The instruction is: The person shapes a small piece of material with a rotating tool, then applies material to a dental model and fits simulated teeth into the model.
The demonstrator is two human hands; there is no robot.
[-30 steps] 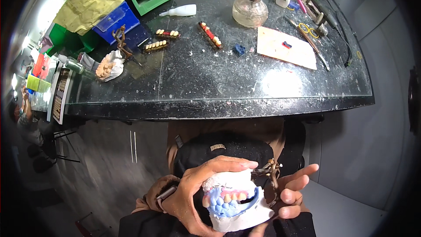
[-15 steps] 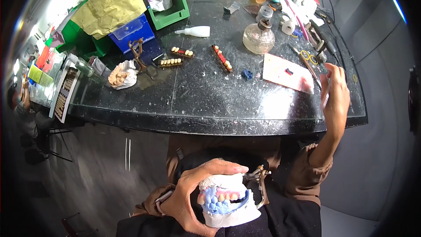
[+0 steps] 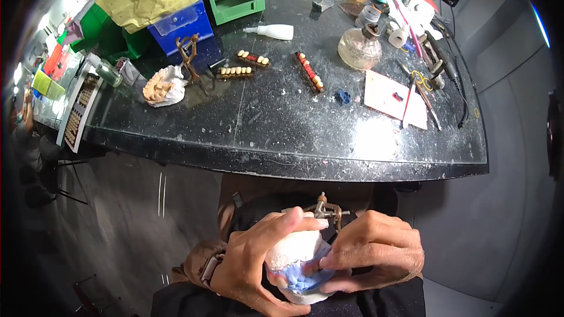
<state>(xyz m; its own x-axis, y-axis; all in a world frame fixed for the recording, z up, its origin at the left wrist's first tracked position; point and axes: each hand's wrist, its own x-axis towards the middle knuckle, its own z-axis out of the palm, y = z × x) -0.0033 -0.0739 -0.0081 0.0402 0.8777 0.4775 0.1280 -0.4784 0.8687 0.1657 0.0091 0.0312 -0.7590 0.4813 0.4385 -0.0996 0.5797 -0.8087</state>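
Low in front of me, over my lap, my left hand is wrapped round a dental model of white plaster, with blue material and pinkish wax with tooth-coloured teeth between its two halves. A brass-coloured articulator shows behind the model. My right hand is closed against the model's right side, its fingertips at the row of teeth and its thumb beneath. Those fingers cover part of the teeth, so whether a small piece is pinched there is hidden.
On the dark bench lie tooth strips, a plaster cast, a white dropper bottle and a glass burner. A slim tool rests across a pale card. Green and blue bins stand at back left.
My right hand has come from the bench's right side down to the model. A slim tool now lies across the card. My left hand still holds the model, now turned somewhat.
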